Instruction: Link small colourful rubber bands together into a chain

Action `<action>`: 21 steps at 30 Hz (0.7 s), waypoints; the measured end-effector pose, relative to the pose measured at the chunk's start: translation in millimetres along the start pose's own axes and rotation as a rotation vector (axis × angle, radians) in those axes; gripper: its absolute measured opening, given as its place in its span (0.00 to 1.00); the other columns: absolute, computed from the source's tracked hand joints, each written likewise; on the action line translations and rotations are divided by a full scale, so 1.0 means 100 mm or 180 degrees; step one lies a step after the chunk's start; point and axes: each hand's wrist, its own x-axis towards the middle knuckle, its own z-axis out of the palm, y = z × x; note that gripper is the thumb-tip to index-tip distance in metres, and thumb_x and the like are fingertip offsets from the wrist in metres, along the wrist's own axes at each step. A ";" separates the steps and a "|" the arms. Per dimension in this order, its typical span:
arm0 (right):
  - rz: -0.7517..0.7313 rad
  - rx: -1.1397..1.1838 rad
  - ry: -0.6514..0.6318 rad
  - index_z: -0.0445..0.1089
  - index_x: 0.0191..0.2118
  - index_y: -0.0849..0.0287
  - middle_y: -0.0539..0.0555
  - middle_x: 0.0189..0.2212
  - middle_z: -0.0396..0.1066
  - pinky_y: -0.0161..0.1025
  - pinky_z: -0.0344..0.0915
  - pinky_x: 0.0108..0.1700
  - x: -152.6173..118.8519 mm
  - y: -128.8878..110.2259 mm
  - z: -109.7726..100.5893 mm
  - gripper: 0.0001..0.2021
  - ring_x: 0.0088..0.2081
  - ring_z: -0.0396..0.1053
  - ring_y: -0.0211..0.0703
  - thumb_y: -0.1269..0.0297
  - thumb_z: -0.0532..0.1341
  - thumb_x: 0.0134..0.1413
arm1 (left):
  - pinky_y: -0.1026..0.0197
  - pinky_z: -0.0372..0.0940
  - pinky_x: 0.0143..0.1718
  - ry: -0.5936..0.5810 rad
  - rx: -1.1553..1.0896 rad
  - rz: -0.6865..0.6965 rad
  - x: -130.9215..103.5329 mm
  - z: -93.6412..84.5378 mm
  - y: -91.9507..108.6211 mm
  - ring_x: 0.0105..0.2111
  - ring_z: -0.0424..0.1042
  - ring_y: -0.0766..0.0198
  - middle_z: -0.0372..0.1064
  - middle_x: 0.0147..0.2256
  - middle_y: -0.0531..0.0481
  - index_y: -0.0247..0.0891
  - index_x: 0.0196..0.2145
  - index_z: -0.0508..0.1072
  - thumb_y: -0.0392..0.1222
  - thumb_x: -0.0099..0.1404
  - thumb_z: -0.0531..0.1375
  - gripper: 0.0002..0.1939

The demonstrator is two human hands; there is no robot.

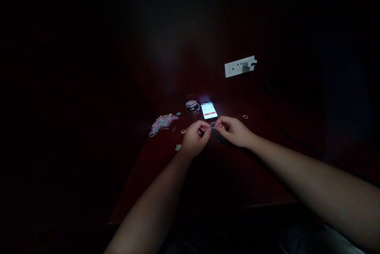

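My left hand [196, 137] and my right hand [233, 130] meet over the dark red table, just in front of a lit phone [209, 111]. The fingertips of both pinch a small, thin, light-coloured item [212, 127], too small to name. A blue ring [213, 124] shows between the hands, and something dark lies below them. Left of my left hand are a yellow ring [183, 131] and a small pale bundle [178, 147]. Farther left lies a loose pile of pink, blue and green bands [162, 123].
Behind the hands, a round clear container [192, 107] stands beside the phone. An orange-pink ring [245, 116] lies to the right. On the wall is a white socket [237, 67] with a plug, its dark cable running down to the right. The surroundings are very dark.
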 end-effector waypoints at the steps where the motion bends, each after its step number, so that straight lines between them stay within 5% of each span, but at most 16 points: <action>1: 0.0002 0.0006 0.0003 0.66 0.31 0.61 0.49 0.23 0.63 0.34 0.56 0.26 0.00 0.00 0.00 0.05 0.24 0.58 0.35 0.65 0.58 0.54 | 0.65 0.61 0.31 -0.0005 -0.0004 0.0003 0.00 0.00 0.00 0.31 0.69 0.66 0.71 0.31 0.50 0.37 0.35 0.72 0.37 0.61 0.58 0.04; 21: -0.0031 -0.0002 0.0047 0.65 0.31 0.61 0.48 0.22 0.62 0.33 0.55 0.24 0.01 -0.01 0.01 0.01 0.23 0.58 0.35 0.71 0.58 0.50 | 0.64 0.61 0.31 -0.0049 0.0085 0.0015 0.00 0.00 0.00 0.30 0.68 0.67 0.70 0.30 0.51 0.37 0.32 0.70 0.36 0.60 0.59 0.02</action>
